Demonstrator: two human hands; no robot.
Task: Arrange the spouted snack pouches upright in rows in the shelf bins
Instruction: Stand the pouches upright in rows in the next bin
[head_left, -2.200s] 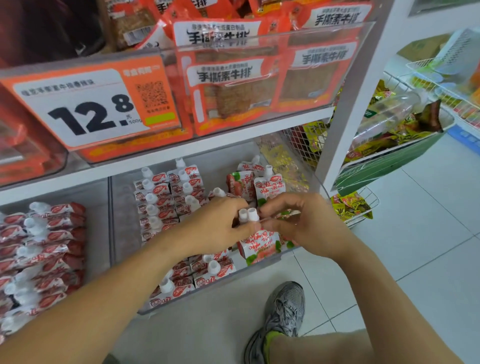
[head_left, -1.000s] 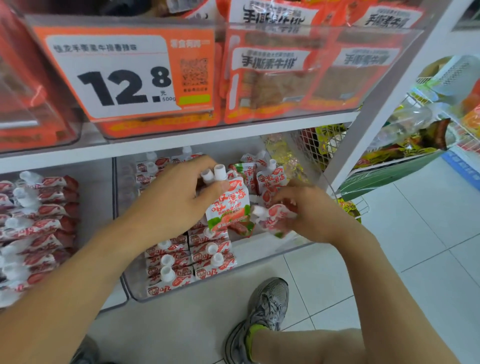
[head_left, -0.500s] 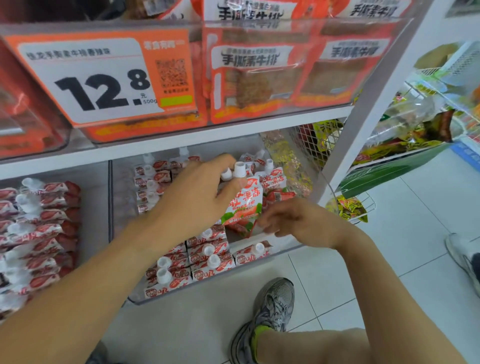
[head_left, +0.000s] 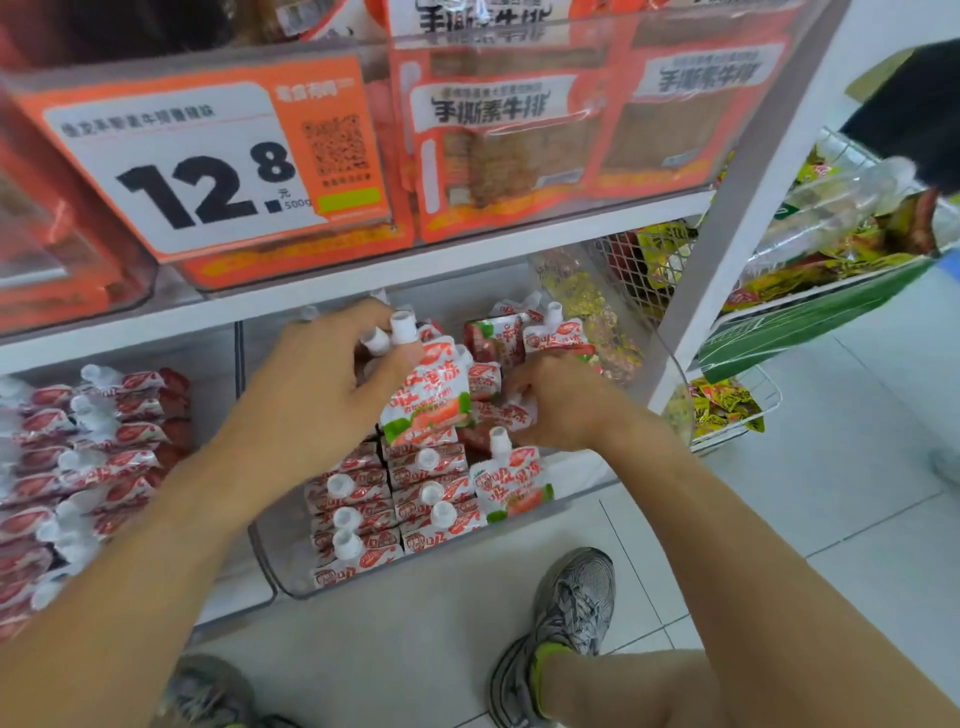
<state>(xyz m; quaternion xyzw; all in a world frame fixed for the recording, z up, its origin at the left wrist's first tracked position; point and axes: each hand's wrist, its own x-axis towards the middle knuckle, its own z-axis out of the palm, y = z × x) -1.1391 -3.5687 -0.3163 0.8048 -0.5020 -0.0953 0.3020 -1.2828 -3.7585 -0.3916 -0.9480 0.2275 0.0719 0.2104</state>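
My left hand (head_left: 317, 384) grips two red-and-white spouted pouches (head_left: 431, 395) by their white caps, hanging above the clear shelf bin (head_left: 291, 577). My right hand (head_left: 558, 402) reaches into the loose pouches (head_left: 493, 343) on the bin's right side, its fingers curled among them; what they hold is hidden. Two rows of upright pouches (head_left: 395, 499) fill the bin's left and middle. One pouch (head_left: 511, 486) stands alone at the front right.
A second bin of similar pouches (head_left: 88, 457) sits to the left. The shelf above carries orange snack packs (head_left: 498, 135) and a 12.8 price sign (head_left: 208, 156). Wire baskets of yellow snacks (head_left: 722, 405) stand right. My shoes (head_left: 566, 623) are on the tiled floor.
My left hand lifted the two pouches up and back over the bin. My right hand set a pouch upright at the front right, then moved back into the loose pile.
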